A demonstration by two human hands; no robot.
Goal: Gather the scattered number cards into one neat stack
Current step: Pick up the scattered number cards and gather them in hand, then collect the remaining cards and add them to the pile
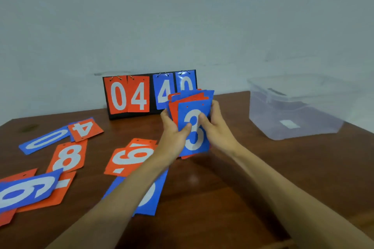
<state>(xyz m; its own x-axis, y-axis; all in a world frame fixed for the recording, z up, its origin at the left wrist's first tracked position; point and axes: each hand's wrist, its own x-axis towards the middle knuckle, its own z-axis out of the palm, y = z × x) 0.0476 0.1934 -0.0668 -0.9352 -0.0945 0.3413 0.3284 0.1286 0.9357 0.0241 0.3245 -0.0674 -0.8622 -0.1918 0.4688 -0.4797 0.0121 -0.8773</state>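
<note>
Stack of cards (194,143): held upright over the middle of the table (222,198), blue 3 in front, red and blue cards fanned unevenly behind.
Left hand (174,129): grips the stack's left edge, thumb on the front.
Right hand (214,125): grips the right edge, thumb on the 3.
Loose cards, flat, toward the left edge: blue 0 (45,139), red 4 (86,129) overlapping it, red 8 (67,157), blue 9 (26,190) atop red cards.
Red 9 cards (129,157): overlapped, near the middle.
Scoreboard (129,97): far edge.
Clear plastic box (293,111): far right corner.
</note>
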